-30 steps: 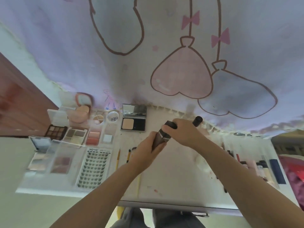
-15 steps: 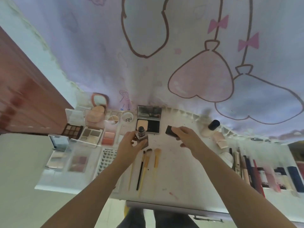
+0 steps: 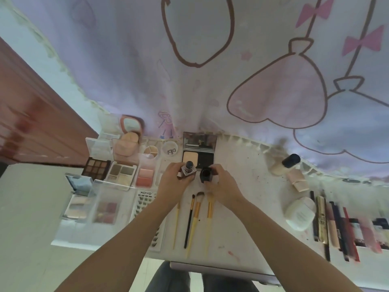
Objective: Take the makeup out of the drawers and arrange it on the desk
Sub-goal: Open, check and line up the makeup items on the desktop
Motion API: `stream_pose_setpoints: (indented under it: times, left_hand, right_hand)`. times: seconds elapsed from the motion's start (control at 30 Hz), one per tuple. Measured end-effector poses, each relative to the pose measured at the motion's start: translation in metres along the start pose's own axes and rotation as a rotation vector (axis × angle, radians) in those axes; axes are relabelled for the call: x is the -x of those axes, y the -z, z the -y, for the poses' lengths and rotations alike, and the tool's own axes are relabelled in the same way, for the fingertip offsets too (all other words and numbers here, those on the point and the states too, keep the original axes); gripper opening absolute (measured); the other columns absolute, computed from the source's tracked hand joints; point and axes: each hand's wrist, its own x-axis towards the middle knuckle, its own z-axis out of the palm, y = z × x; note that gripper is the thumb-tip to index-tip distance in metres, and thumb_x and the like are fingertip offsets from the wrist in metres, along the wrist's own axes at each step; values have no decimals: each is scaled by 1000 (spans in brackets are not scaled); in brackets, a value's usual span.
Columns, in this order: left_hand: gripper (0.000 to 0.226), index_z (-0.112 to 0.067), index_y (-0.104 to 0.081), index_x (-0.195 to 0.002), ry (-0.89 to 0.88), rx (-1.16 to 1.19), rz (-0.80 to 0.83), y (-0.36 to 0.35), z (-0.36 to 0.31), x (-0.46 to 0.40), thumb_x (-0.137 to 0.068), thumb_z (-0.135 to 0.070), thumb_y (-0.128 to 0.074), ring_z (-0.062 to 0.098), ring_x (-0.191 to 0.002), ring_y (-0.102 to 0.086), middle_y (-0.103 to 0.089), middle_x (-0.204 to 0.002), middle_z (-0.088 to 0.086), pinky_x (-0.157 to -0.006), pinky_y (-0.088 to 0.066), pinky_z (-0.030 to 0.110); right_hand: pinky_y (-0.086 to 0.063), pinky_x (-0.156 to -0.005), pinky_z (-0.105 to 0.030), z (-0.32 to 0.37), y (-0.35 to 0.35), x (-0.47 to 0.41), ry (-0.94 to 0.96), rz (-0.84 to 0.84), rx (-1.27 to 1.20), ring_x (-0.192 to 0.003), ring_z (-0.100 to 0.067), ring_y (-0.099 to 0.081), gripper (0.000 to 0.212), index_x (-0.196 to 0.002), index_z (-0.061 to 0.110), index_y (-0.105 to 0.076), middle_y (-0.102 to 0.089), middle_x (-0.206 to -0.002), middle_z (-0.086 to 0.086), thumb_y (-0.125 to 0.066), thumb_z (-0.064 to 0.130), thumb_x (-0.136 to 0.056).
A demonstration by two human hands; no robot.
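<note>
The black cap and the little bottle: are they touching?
Apart. The head view shows pale desk between the cap in the right hand and the bottle in the left hand.

Palettes (image 3: 117, 173) left on desk (image 3: 248, 186); brushes (image 3: 196, 218) centre; pencils (image 3: 336, 224) right.

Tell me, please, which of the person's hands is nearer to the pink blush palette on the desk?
Left. The left hand, holding the uncapped bottle, sits just right of the blush palette. The right hand, holding the black cap, is farther right.

arms: bare, no sleeves | left hand (image 3: 174, 182), right hand (image 3: 221, 187): no rings | legs: grey-blue trousers (image 3: 168, 279)
</note>
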Motion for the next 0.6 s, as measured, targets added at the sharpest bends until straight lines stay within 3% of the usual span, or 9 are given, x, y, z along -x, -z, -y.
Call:
stream_pose_setpoints:
  times: [0.07,0.2,0.37,0.47,0.53,0.6]
  left_hand:
    - [34,-16,-60,-112,-4,-7,5,1,2,1,-81,-18,-71,8,-94,-51,-54,-104,-2,-83,-42,21]
    - [41,-18,-55,-119,-30,-47,8,2,3,5,-82,-20,-70,7,-99,-49,-55,-112,-2,-86,-38,20]
    - [72,-21,-34,-140,-70,-93,-4,8,0,19,-79,-23,-72,15,-123,-41,-44,-133,2,-103,-36,31]
    - [77,-15,-30,-143,-259,-165,-133,11,-16,29,-80,-23,-73,16,-127,-35,-41,-136,7,-105,-30,28]
    - [68,-11,-34,-140,-443,-166,-235,2,-42,29,-82,-24,-69,16,-123,-37,-44,-131,9,-104,-30,26]
    - [58,-10,-38,-136,-594,-144,-237,-21,-73,24,-85,-29,-60,14,-117,-40,-47,-124,4,-103,-31,21]
  right_hand:
    - [-38,-71,-13,-3,-10,-5,20,15,64,-93,-12,-53,37,-115,26,-48,-57,-103,8,-66,27,-84]
    - [-41,-86,-23,-12,-21,-9,56,-14,190,-103,-15,-49,34,-115,24,-48,-54,-113,3,-63,26,-84]
    - [-38,-100,-28,-7,-9,-2,6,55,155,-122,-18,-42,57,-133,20,-39,-45,-132,0,-66,29,-83]
    - [-30,-99,-22,-7,27,14,104,32,183,-130,-14,-36,63,-142,21,-31,-37,-142,2,-62,31,-88]
    - [-29,-97,-20,-10,62,24,206,-54,270,-127,-13,-38,52,-138,19,-37,-41,-139,2,-57,31,-92]
    - [-34,-96,-21,-11,103,29,274,-184,332,-122,-17,-44,34,-126,16,-52,-47,-131,-1,-55,25,-93]
